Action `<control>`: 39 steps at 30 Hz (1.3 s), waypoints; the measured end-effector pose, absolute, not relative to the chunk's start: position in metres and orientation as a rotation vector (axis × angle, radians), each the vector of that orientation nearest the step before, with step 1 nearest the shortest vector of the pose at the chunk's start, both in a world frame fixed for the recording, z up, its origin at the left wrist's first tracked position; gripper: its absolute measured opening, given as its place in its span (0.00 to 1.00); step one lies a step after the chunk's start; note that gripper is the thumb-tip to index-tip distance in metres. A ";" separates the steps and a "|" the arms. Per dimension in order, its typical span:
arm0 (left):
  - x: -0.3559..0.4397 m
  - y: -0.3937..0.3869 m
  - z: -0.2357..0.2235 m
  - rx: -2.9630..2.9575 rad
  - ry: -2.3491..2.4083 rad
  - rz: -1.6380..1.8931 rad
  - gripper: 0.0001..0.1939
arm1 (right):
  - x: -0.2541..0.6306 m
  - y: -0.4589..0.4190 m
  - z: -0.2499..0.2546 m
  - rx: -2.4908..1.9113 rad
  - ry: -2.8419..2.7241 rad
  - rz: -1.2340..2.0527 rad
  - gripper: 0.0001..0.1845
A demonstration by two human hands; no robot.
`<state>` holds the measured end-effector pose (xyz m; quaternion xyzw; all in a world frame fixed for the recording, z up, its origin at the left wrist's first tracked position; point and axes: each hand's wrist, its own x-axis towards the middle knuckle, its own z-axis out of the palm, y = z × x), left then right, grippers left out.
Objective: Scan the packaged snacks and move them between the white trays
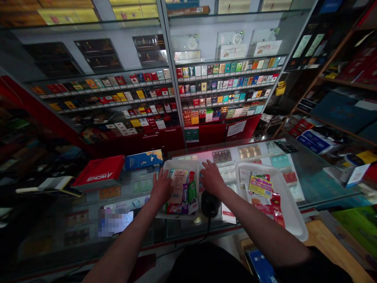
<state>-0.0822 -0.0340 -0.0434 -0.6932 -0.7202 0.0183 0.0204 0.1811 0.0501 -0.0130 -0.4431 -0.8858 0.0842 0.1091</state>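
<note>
A white plastic tray stands on the glass counter, holding several small snack packets. Among them are a beige packet, a purple packet and a green packet. My left hand lies over the tray's left rim, fingers spread, its thumb side close to the beige packet. Just beyond the right rim, my right hand reaches forward with fingers apart and nothing visible in it. Below that hand sits a black rounded device with a cable, partly hidden by my wrist.
On the right, a second white tray holds a yellow packet and red packets. A red box and a blue box lie at the left. Behind the counter, shelves carry rows of small boxes.
</note>
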 end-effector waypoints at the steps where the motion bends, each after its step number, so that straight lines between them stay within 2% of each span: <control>1: -0.086 -0.033 -0.047 -2.158 -2.236 0.061 0.16 | 0.173 0.049 -0.014 -1.295 -2.623 0.253 0.17; 13: -0.112 -0.018 -0.079 -2.296 -2.140 0.097 0.18 | 0.085 0.034 -0.053 -1.316 -2.738 0.264 0.18; 20: -0.116 -0.004 -0.099 -2.379 -2.126 0.100 0.20 | 0.058 0.034 -0.082 -1.452 -2.754 0.403 0.25; 28: -0.121 0.005 -0.106 -2.384 -2.142 0.094 0.20 | 0.040 0.039 -0.105 -1.679 -2.670 0.410 0.29; 36: -0.124 0.010 -0.112 -2.417 -2.173 0.116 0.19 | 0.029 0.042 -0.108 -1.729 -2.584 0.506 0.19; 39: -0.123 0.009 -0.109 -2.409 -2.180 0.087 0.20 | 0.026 0.044 -0.107 -1.737 -2.529 0.480 0.19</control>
